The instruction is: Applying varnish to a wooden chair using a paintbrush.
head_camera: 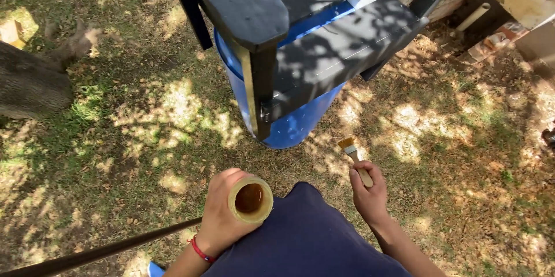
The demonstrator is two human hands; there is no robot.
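Observation:
My left hand (222, 219) grips a small round cup (250, 199) with amber-brown liquid inside, held in front of my dark blue shirt. A red band circles that wrist. My right hand (369, 195) holds a paintbrush (355, 159) by its wooden handle, bristles pointing up and away. Ahead stands a dark grey painted wooden chair (324, 40) resting over a blue plastic barrel (292, 122). Both hands are short of the chair, touching nothing on it.
Patchy grass and dry leaves cover the ground (144, 138) in dappled shade. A tree trunk base (32, 83) sits at the left. A dark pole (104, 251) runs across the lower left. A white pipe (473, 18), bricks and a board lie at the upper right.

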